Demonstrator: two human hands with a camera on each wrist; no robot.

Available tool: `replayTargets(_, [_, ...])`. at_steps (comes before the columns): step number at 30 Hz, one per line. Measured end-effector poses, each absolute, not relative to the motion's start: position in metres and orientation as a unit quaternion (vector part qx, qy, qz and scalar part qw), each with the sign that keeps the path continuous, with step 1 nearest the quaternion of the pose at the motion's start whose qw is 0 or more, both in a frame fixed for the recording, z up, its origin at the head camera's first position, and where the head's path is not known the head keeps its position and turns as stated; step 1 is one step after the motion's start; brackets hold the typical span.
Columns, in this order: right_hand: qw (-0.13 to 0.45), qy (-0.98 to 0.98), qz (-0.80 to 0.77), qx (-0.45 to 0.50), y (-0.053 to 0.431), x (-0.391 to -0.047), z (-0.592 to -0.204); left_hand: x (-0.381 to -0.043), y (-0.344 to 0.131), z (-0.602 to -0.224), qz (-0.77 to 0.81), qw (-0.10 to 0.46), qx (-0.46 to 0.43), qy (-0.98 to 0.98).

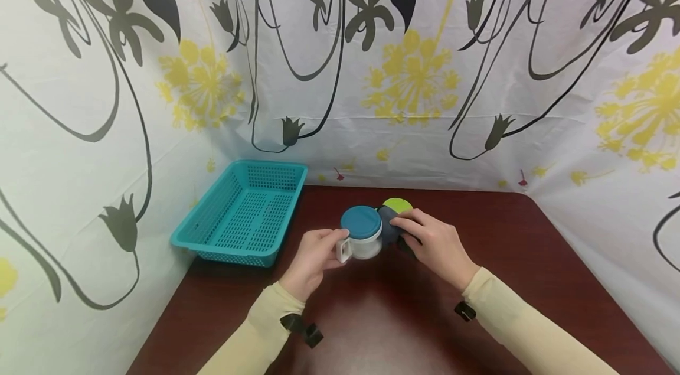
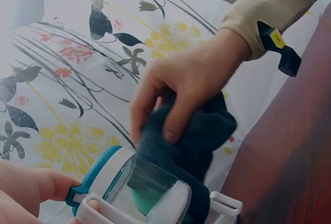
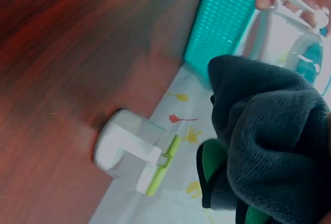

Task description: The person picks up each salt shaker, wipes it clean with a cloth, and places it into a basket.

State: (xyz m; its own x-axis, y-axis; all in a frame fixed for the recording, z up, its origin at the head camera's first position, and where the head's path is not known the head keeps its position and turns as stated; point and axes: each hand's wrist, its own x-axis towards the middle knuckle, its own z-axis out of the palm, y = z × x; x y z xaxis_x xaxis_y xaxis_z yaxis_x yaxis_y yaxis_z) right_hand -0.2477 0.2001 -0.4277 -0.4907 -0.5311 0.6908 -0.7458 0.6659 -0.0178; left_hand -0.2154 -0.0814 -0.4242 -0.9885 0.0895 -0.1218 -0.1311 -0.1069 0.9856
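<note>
Jar with blue lid (image 1: 362, 234) is held above the table (image 1: 425, 322) by the left hand (image 1: 316, 254); its white handle (image 1: 343, 250) is gripped between curled fingers and thumb. Dark cloth (image 2: 181, 136), green on its underside, is pinched between the thumb and fingers of the right hand (image 1: 438, 245) and is set against the glass, apparently touching it. Cloth work on this jar is judged to be under way and not finished; the amount of surface already covered cannot be determined. The lid is fitted. Jar with lime-green lid (image 3: 129, 157) is positioned on the table beyond the cloth and is held by neither hand; whether it has been treated is not shown. Neither jar is placed in the teal basket (image 1: 225, 251) at the left. No brand or label can be read. Any marking on the yellow tag (image 2: 278, 39) at the right wrist is illegible.
</note>
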Motion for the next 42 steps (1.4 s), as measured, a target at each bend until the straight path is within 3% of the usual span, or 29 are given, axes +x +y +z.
replayTargets(10, [0.334,-0.846,0.175,0.378,0.207,-0.254,-0.442,-0.216,-0.082,-0.425,0.746,0.083,-0.004,0.660])
replayTargets(42, [0.371,-0.818,0.229,0.375,0.204,-0.252,-0.422,-0.214,-0.079,-0.440,0.722,0.098,0.009,0.685])
